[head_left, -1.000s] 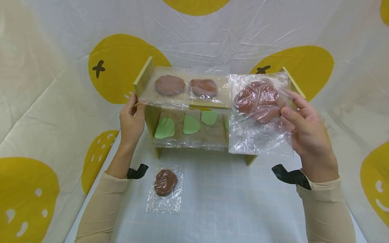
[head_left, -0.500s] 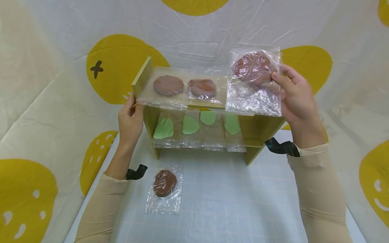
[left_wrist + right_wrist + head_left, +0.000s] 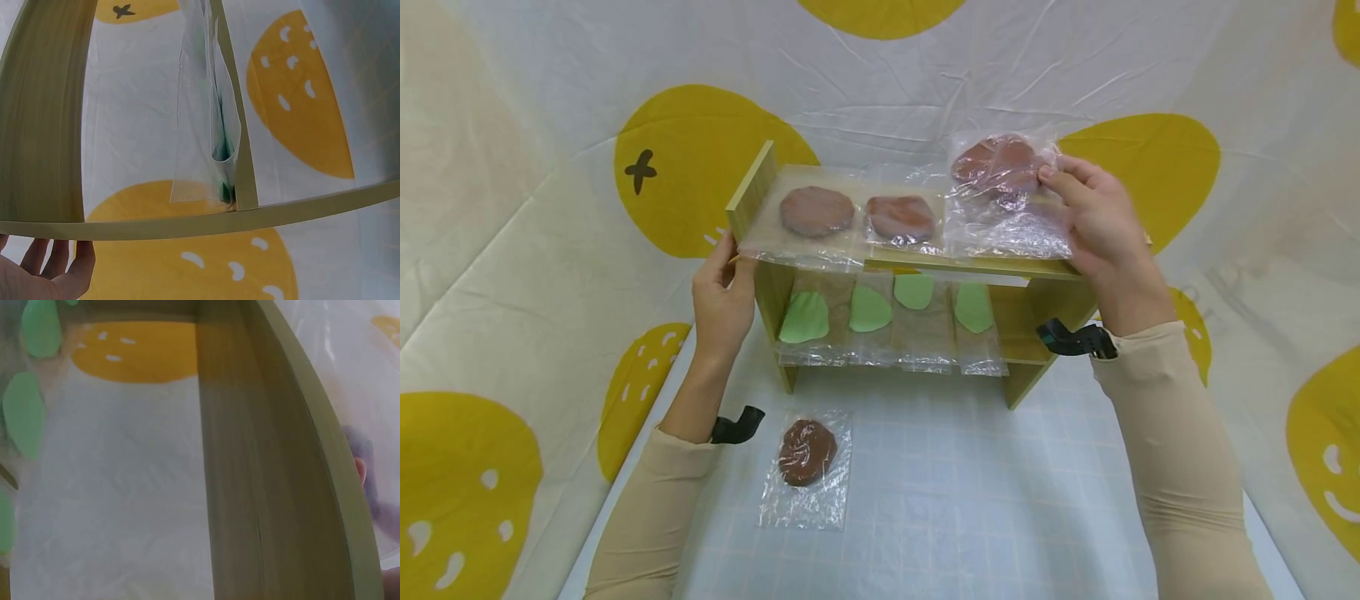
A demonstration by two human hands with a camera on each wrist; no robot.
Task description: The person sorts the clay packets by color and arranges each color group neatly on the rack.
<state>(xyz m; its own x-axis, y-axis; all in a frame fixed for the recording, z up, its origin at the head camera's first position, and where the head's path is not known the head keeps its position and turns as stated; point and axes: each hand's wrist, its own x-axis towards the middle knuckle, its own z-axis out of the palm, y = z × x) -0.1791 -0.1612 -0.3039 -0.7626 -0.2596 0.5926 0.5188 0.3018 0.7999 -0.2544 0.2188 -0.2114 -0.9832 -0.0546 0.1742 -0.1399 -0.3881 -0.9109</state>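
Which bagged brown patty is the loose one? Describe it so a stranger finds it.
Start at the small yellow-green wooden two-tier shelf. On the white gridded mat before its left leg lies a clear plastic bag with a dark brown patty, the only bag off the shelf, untouched.

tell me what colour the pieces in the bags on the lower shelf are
Light green pieces, clearest in the head view.

Both beige-sleeved arms reach up from the bottom corners of the head view, left hand point(image 3: 724, 293) upright at centre-left with fingers loosely curled, right hand point(image 3: 1093, 221) at upper right, fingers bent in a pinching grip.
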